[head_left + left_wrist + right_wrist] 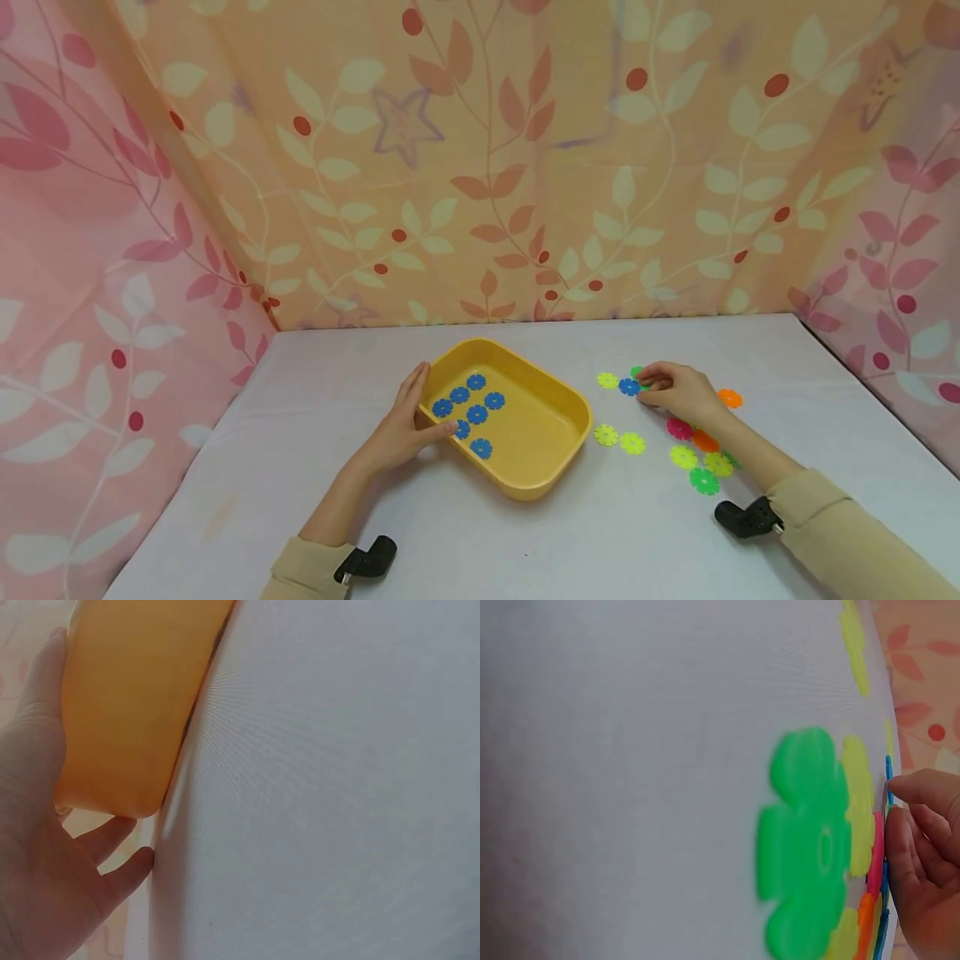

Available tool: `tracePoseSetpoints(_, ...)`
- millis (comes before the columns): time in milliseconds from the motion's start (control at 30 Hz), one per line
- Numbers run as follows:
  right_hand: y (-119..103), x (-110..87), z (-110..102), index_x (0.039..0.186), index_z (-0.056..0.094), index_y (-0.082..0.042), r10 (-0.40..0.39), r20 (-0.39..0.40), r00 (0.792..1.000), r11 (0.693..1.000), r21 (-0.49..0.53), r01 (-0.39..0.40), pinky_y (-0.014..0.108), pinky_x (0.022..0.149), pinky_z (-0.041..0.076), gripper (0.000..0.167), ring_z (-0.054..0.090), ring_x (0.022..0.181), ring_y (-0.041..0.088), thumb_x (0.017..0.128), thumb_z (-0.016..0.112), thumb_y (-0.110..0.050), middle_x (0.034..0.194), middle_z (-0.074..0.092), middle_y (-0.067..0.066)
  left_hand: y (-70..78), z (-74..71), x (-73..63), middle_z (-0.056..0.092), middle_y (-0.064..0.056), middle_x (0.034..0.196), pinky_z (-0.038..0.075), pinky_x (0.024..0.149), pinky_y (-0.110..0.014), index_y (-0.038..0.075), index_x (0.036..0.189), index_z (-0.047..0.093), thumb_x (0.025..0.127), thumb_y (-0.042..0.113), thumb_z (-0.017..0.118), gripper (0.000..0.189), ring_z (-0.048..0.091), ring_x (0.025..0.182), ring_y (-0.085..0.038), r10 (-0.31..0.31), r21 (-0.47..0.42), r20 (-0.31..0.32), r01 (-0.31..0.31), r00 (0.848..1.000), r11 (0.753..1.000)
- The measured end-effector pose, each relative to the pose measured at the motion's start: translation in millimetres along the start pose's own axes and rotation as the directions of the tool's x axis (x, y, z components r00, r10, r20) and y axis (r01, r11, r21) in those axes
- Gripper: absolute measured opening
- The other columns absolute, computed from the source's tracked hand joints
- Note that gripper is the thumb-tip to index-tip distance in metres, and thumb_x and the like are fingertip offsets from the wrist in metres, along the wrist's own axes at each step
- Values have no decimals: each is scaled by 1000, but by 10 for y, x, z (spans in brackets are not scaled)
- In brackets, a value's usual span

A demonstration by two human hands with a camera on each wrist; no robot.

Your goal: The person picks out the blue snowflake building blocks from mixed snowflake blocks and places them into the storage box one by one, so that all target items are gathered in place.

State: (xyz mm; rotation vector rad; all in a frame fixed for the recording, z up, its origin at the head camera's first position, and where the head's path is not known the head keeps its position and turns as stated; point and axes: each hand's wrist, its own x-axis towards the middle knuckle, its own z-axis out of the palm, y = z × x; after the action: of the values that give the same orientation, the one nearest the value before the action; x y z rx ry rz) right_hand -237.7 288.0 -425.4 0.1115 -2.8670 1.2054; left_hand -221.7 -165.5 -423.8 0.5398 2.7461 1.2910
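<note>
Hands: left hand [397, 435] grips the yellow rectangular plastic tray [536, 427], thumb over its rim; right hand [682, 392] has its fingertips at a flat blue plastic flower-shaped disc [628, 387], but whether it pinches the disc I cannot tell.
Tray: midway across the white-covered tabletop [570, 550], nearer the far edge, with seven matching blue discs [477, 414] in its left end.
Blue disc outside: right of the tray, toward the far edge, close beside a green flower-shaped disc [637, 372] and a yellow one [607, 381].
Slip risk: so thin a piece could skid if the fingertips meet its face rather than its rim.
Mix-up risk: the green neighbour could be dragged along, being so close to the same fingertips.
Tray risk: a heavy thumb on the rim could tilt it and slide the seven discs.
Right-hand cluster: magenta [679, 428], orange [705, 441], yellow [683, 457] and green [704, 481] discs lie toward the tabletop's right edge.
In the way: the right forearm [759, 454] overhangs that cluster and could brush it; the right wrist view shows more blue edges [883, 930] there, which the head view does not.
Backdrop: orange leaf-patterned cloth [487, 167] rises behind the far edge.
</note>
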Motion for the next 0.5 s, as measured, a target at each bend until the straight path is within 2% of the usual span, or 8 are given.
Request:
tracePoseSetpoints(100, -22, 10, 15, 114, 66, -3, -12, -3, 1000, 1000, -26, 12, 22, 60, 48, 33, 55, 80, 21, 86, 75, -18, 100, 68, 8, 1, 1, 0, -1, 6, 163, 13, 114, -57, 23, 158, 2, 83, 51, 74, 108, 5, 148, -25, -6, 4, -1, 6, 1000, 1000)
tracePoseSetpoints(300, -59, 28, 26, 112, 67, -4, -20, 12, 1000, 998, -57, 20, 22, 58, 46, 30, 52, 78, 21, 87, 75, -17, 90, 63, 5, 21, -6, -4, 0, 0, 163, 13, 113, -58, 18, 158, 4, 82, 52, 74, 109, 6, 148, -28, 7, -3, -3, -7, 1000, 1000)
tracePoseSetpoints(500, -90, 42, 30, 110, 68, -5, -12, 18, 1000, 997, -70, 13, 23, 61, 46, 27, 52, 80, 22, 87, 74, -17, 92, 64, 5, 30, -4, -1, -1, 0, 163, 11, 114, -56, 21, 158, 2, 84, 44, 75, 107, 5, 148, -28, 2, -9, -1, -2, 1000, 1000)
